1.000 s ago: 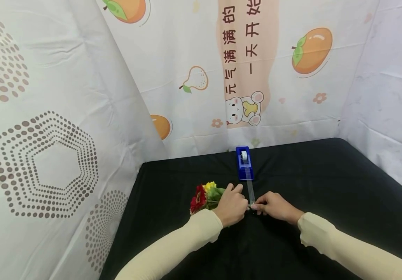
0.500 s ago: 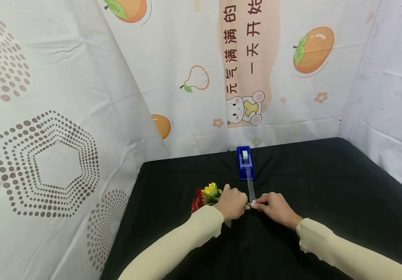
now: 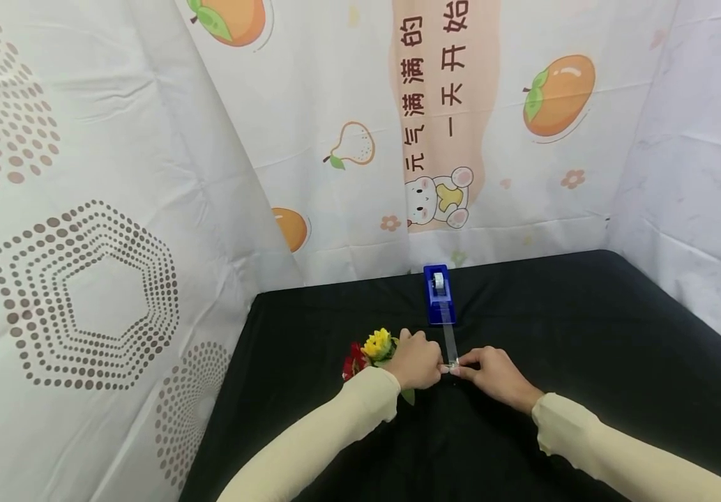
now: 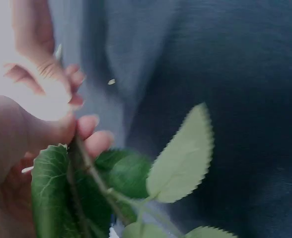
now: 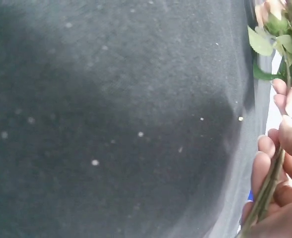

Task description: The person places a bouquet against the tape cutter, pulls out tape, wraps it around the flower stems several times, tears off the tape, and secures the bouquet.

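My left hand grips the stems of a small bunch of artificial flowers. A yellow flower and a red flower point to the left. In the left wrist view, green leaves fan out below the fingers along the brown stems. Close beside it, my right hand pinches the lower stems, which run on across its palm. A clear tape strip stretches from the blue tape dispenser down to the fingertips of both hands. The tape's contact with the stems is mostly hidden.
Black cloth covers the table, with small pale specks visible in the right wrist view. A printed white curtain hangs behind the table's far edge, and another white cloth hangs at the left.
The bunch has turned between my hands: the yellow flower shows more fully and the red one less. Both hands stay near the tape's end. The dispenser stays in place.
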### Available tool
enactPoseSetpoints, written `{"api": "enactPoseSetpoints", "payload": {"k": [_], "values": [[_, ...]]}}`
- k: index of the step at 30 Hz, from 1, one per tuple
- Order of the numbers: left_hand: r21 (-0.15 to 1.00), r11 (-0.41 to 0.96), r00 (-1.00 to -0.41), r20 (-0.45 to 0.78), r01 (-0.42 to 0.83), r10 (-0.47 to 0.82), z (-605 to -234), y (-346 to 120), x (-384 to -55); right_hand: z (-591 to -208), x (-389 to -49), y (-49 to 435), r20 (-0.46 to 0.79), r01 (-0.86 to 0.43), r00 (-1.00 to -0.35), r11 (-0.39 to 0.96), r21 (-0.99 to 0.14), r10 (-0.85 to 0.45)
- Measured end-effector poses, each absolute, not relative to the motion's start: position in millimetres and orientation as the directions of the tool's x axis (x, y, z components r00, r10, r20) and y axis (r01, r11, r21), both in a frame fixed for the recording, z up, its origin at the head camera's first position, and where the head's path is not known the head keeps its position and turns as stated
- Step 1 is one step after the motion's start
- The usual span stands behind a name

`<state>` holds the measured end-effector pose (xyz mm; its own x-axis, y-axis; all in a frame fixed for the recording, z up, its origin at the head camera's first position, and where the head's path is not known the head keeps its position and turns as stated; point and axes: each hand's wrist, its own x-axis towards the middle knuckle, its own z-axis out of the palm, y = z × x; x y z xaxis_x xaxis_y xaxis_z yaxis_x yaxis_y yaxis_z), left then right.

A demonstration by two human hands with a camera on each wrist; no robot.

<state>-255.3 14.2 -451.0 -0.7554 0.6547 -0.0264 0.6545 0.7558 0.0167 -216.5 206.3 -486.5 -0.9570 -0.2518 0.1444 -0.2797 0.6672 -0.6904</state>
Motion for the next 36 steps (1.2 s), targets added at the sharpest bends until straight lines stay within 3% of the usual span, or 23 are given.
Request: {"api": "enactPoseSetpoints", "payload": {"k": [4,9,14,20,24,31,36], "values": [[-0.137,0.712,-0.705,0.098,0.689,0.702,-461,15,-250,-483,-219,208,0.038,-0.193,-0.969,0.651,-0.734,-0.243],[-0.202,0.684,-0.654,0.202,0.701,0.729,-468,12,-247,-480,-223,212,-0.033,-0.158,-0.96,0.634,-0.757,-0.279],[-0.278,0.655,-0.615,0.225,0.703,0.756,-471,9,-245,-481,-226,213,-0.039,-0.173,-0.95,0.63,-0.757,-0.308],[-0.342,0.637,-0.607,0.203,0.691,0.768,-472,10,-246,-483,-227,213,0.018,-0.223,-0.948,0.623,-0.75,-0.317],[-0.277,0.652,-0.636,0.158,0.706,0.755,-471,12,-249,-484,-227,212,0.065,-0.257,-0.949,0.636,-0.728,-0.309],[0.003,0.752,-0.75,-0.085,0.659,0.656,-456,17,-261,-488,-226,213,0.118,-0.3,-0.945,0.669,-0.68,-0.304],[0.06,0.792,-0.77,-0.199,0.607,0.606,-445,23,-266,-488,-225,213,0.148,-0.317,-0.943,0.676,-0.665,-0.297]]}}
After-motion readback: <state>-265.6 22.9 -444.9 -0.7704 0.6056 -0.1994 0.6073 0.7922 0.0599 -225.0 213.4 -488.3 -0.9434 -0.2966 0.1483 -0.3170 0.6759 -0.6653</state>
